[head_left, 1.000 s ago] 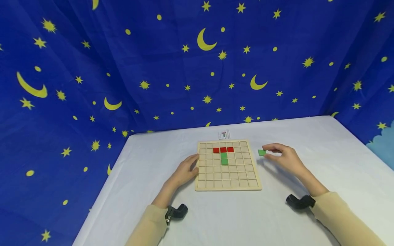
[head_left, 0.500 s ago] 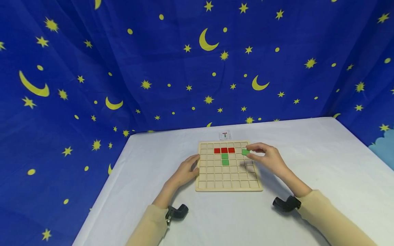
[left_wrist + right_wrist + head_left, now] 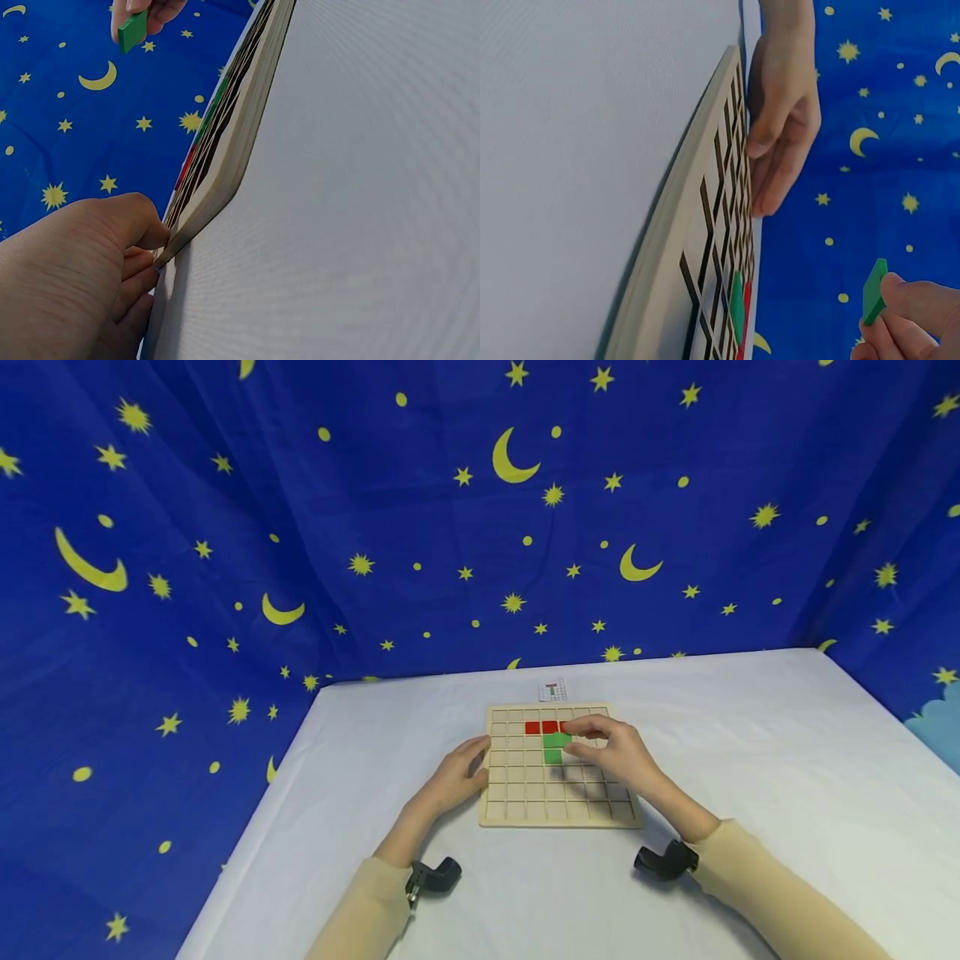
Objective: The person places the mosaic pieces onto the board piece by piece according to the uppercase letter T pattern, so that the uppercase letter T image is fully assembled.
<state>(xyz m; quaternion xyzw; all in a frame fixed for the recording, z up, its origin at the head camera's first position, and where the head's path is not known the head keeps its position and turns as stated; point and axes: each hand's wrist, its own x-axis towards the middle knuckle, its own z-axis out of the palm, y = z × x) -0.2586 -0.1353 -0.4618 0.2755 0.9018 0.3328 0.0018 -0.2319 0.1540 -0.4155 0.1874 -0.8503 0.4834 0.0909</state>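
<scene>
Wooden square grid board (image 3: 558,777) on a white-clothed table (image 3: 750,760), with a small green square tile (image 3: 874,291) held above it.

Right hand (image 3: 618,752) pinches the tile between thumb and fingertips, clear of the board's surface and over its upper middle cells, beside the row of three red tiles (image 3: 546,727) and the green tiles (image 3: 553,755) set below them (a T shape). Left hand (image 3: 453,777) rests against the board's left edge, fingers relaxed and touching the rim. Behind the board lies a small printed pattern card (image 3: 552,690); its print is too small to read. Blue star-and-moon cloth (image 3: 300,527) hangs behind.
</scene>
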